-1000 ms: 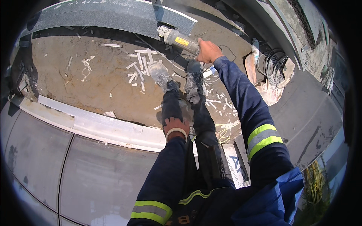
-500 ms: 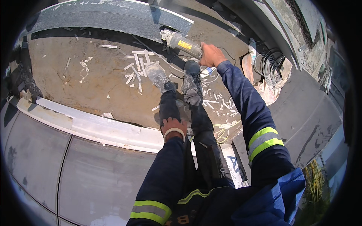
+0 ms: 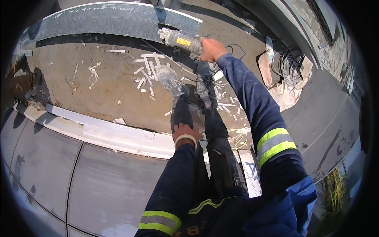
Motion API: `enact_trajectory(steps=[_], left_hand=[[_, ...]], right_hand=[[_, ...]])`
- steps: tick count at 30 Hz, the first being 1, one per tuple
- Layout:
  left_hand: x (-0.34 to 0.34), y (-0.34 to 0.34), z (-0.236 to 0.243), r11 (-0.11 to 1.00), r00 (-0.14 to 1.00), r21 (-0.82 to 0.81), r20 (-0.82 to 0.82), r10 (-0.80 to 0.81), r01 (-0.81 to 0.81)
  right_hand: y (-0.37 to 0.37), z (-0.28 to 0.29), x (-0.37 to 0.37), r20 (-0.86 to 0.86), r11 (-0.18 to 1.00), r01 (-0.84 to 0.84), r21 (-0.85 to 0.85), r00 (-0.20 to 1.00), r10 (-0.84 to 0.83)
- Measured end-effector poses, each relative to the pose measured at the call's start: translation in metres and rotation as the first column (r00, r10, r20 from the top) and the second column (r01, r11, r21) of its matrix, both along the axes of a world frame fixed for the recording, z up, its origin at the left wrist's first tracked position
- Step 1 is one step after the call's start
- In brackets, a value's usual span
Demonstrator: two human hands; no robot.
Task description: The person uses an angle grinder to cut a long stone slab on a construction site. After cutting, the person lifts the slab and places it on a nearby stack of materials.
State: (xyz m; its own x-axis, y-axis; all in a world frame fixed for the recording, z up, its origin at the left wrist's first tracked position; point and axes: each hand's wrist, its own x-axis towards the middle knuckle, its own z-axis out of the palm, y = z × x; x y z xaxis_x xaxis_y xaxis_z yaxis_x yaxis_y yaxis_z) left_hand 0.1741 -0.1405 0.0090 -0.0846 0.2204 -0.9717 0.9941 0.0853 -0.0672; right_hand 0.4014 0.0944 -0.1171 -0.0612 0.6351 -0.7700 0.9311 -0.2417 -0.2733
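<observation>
My right hand point(image 3: 212, 49) is closed round the rear of a grey angle grinder point(image 3: 182, 42) with a yellow label. The grinder's head points left, close to the lower edge of a long grey slab point(image 3: 118, 19); whether it touches the slab I cannot tell. My left hand point(image 3: 185, 133), with a pale band at the wrist, lies on my left knee with its fingers apart and nothing in it. Below the grinder are my dusty boots point(image 3: 169, 79), among several pale cut strips point(image 3: 148, 68) on the sandy ground.
A coiled grey cable point(image 3: 291, 69) lies on a pale sack at the right. Along the ground's near side runs a white ledge point(image 3: 118, 132), with dark panels point(image 3: 114, 185) below it. Another person's leg point(image 3: 19, 89) shows at the left edge. A yellowish cord point(image 3: 240, 138) lies beside my right leg.
The grinder and my right hand have shifted slightly left and up in the picture. Another person's leg has come into view at the left. My left hand stays on the knee.
</observation>
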Motion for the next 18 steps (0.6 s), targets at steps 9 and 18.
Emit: enact_trajectory(steps=[9, 18], left_hand=[[0.0, -0.001, -0.004, 1.0, 1.0, -0.011, 0.001, 0.007, -0.007], [0.0, -0.001, -0.003, 1.0, 1.0, 0.025, 0.011, -0.014, 0.014]], right_hand=[[-0.023, 0.028, 0.032, 0.052, 0.999, -0.026, -0.047, 0.998, 0.028], [-0.009, 0.005, 0.01, 0.002, 1.0, 0.005, -0.014, 1.0, -0.005]])
